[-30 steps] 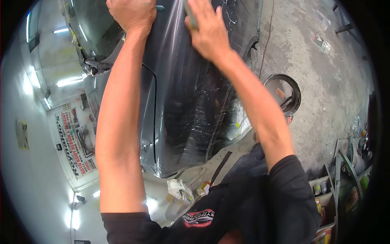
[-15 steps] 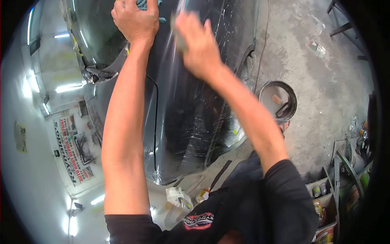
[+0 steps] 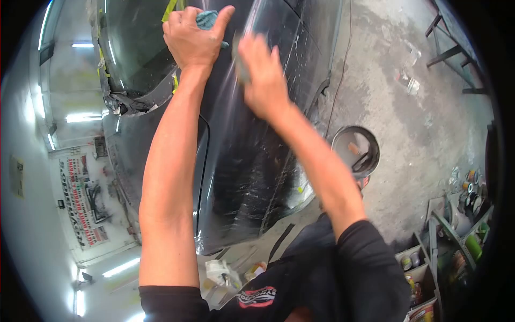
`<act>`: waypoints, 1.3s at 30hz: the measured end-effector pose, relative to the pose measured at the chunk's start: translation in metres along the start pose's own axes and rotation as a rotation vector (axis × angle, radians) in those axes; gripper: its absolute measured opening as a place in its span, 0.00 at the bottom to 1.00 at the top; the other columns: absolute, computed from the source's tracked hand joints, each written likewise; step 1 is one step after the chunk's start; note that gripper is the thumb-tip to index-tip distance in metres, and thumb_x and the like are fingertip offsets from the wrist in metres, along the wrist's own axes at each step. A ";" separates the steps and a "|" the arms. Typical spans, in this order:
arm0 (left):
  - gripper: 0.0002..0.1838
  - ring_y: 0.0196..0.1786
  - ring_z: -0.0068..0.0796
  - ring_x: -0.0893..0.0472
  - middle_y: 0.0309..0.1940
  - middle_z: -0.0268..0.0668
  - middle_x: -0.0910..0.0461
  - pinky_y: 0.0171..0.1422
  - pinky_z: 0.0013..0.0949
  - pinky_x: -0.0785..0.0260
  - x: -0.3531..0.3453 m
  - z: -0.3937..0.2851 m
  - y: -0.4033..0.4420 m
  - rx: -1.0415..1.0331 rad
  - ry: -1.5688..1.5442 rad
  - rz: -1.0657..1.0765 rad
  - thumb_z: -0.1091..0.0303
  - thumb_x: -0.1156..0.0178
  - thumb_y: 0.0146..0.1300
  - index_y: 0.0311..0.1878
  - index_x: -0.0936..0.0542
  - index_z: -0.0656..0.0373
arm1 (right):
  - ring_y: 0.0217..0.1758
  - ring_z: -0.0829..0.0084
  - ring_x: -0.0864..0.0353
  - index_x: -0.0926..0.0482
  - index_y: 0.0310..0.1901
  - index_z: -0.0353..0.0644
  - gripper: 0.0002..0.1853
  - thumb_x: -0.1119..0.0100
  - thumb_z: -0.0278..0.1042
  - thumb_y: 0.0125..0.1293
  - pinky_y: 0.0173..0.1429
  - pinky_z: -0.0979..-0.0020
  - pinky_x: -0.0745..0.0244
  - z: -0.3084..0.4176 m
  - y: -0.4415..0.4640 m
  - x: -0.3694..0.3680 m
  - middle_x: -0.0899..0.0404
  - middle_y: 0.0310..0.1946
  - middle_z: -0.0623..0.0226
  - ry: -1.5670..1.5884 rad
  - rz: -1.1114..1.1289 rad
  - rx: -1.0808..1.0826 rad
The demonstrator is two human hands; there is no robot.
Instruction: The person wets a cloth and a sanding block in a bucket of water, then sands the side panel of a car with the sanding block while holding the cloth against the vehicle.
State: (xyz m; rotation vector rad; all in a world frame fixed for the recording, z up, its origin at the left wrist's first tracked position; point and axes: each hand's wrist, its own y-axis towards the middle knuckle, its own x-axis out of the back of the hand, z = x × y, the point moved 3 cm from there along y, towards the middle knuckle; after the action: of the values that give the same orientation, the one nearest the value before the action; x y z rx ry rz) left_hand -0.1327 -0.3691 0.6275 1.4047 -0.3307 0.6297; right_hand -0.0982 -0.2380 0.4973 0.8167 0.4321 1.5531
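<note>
A dark, wet-looking car body panel [image 3: 228, 155] stretches below both hands, with pale scratches and scuffs on its lower right part. My left hand [image 3: 192, 45] rests on the panel near the window, its fingers curled around a crumpled blue cloth [image 3: 207, 20]. To its right, my right hand [image 3: 264, 78] is pressed to the panel, blurred by motion. Under its palm and fingers is a flat grey-green sanding block [image 3: 240, 61], only its left edge showing.
A round basin [image 3: 370, 134] with a small brownish block and liquid stands on the concrete floor at right. Yellow masking tape [image 3: 169, 9] edges the car window. Shelves with cans [image 3: 413, 260] stand at lower right. A dark metal stand [image 3: 445, 56] is at upper right.
Both hands now appear slightly lower and to the right on the panel. The view has shifted, so the basin sits lower and further left. Each hand keeps its hold.
</note>
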 end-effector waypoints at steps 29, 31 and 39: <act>0.13 0.44 0.52 0.21 0.35 0.46 0.23 0.54 0.52 0.29 0.008 -0.004 0.006 0.035 -0.076 -0.018 0.62 0.31 0.63 0.32 0.23 0.58 | 0.86 0.49 0.34 0.26 0.76 0.39 0.35 0.36 0.27 0.65 0.86 0.34 0.49 0.058 -0.111 -0.001 0.28 0.80 0.53 0.146 0.271 0.183; 0.13 0.44 0.52 0.21 0.35 0.46 0.23 0.54 0.52 0.29 0.009 -0.004 0.005 0.033 -0.085 -0.016 0.62 0.31 0.63 0.33 0.22 0.59 | 0.83 0.54 0.29 0.20 0.73 0.46 0.28 0.41 0.32 0.70 0.88 0.36 0.51 0.085 -0.177 0.007 0.24 0.78 0.61 0.155 0.449 0.304; 0.13 0.44 0.53 0.20 0.35 0.46 0.22 0.54 0.52 0.29 0.006 -0.002 0.000 0.024 -0.063 -0.044 0.61 0.30 0.62 0.33 0.22 0.59 | 0.85 0.47 0.33 0.29 0.79 0.45 0.40 0.32 0.26 0.63 0.83 0.29 0.46 0.005 -0.048 -0.002 0.29 0.80 0.55 0.064 0.124 0.139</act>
State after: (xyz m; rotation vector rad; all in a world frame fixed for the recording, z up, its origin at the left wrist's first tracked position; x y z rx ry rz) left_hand -0.1287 -0.3658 0.6308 1.4535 -0.3424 0.5565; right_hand -0.0603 -0.2326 0.4670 0.9164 0.5497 1.6814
